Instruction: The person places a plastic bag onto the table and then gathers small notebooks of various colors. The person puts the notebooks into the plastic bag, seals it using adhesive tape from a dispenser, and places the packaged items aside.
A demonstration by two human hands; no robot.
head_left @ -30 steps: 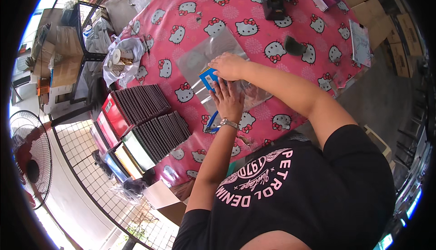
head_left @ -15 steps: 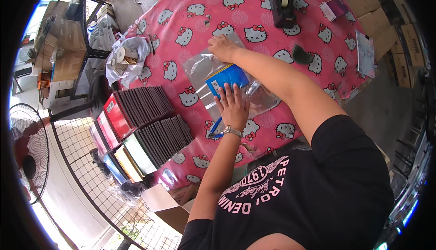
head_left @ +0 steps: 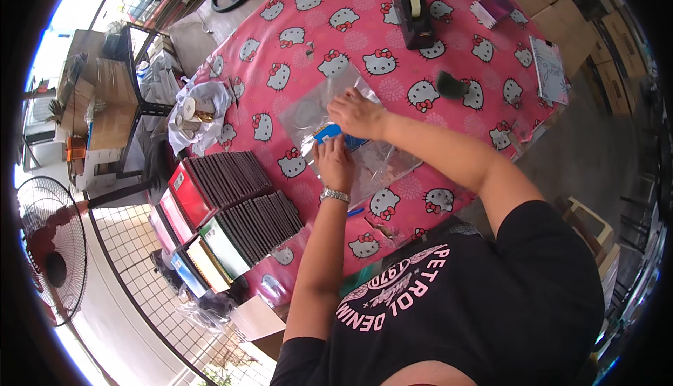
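A small blue spiral notebook (head_left: 327, 133) lies on a clear plastic sheet or bag (head_left: 300, 115) on the table, mostly covered by my hands. My left hand (head_left: 334, 164), with a watch on its wrist, has its bent fingers closed at the notebook's near edge. Across the notebook's far right side, my right hand (head_left: 357, 115) is closed with its fingers curled; what they pinch is hidden. A blue pen-like stick (head_left: 355, 212) lies near the plastic's near edge.
Stacks of spiral notebooks (head_left: 242, 211) stand at the left, near a white plastic bag (head_left: 200, 123). A black tape dispenser (head_left: 415, 18), a dark green piece (head_left: 451, 85), a purple notepad (head_left: 493, 8) and a white notebook (head_left: 549, 71) lie farther right. A fan (head_left: 55, 253) stands far left.
My right hand has drawn back from the plastic's far edge onto the notebook. My left hand has gone from lying flat on the notebook to bent fingers at its near edge.
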